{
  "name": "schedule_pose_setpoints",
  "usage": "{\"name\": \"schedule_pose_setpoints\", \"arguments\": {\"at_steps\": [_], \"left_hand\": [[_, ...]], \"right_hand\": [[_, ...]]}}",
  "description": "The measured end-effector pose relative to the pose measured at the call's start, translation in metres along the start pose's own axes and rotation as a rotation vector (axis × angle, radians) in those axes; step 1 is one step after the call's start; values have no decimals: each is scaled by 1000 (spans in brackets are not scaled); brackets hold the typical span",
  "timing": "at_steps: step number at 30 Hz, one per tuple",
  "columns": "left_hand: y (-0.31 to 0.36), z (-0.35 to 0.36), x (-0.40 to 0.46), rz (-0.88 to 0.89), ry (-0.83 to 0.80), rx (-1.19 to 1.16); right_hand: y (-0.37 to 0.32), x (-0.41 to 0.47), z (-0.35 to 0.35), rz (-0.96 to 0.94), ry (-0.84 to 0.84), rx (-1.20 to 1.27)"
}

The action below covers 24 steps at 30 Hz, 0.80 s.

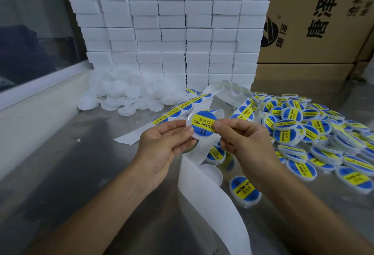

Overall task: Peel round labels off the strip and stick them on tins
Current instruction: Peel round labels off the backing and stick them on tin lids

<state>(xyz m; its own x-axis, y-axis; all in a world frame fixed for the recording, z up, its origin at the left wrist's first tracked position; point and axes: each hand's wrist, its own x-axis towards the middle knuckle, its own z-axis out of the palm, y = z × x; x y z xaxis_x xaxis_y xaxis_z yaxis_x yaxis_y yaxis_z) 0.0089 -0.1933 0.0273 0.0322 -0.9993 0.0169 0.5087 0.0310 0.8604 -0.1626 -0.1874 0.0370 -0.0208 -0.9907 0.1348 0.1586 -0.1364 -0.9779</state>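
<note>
My left hand (162,143) holds a round white tin (195,133) by its left edge, raised above the metal table. My right hand (240,139) pinches a round blue and yellow label (203,122) at its right side, and the label lies over the tin's top. A white backing strip (190,103) with more labels runs from the back left behind the hands. Its bare part (204,198) curls down toward me.
A heap of labelled tins (315,133) fills the right side of the steel table (70,169). Unlabelled white tins (123,92) are piled at the back left. Stacked white boxes (174,27) and brown cartons (315,21) form the back wall.
</note>
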Motion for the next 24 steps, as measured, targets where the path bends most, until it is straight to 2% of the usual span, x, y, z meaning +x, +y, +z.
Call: {"name": "schedule_pose_setpoints", "arguments": {"at_steps": [17, 24], "left_hand": [[1, 1, -3, 31, 0, 79], [1, 2, -5, 94, 9, 149]], "right_hand": [[3, 1, 0, -9, 11, -29], [5, 1, -2, -106, 21, -124]]}}
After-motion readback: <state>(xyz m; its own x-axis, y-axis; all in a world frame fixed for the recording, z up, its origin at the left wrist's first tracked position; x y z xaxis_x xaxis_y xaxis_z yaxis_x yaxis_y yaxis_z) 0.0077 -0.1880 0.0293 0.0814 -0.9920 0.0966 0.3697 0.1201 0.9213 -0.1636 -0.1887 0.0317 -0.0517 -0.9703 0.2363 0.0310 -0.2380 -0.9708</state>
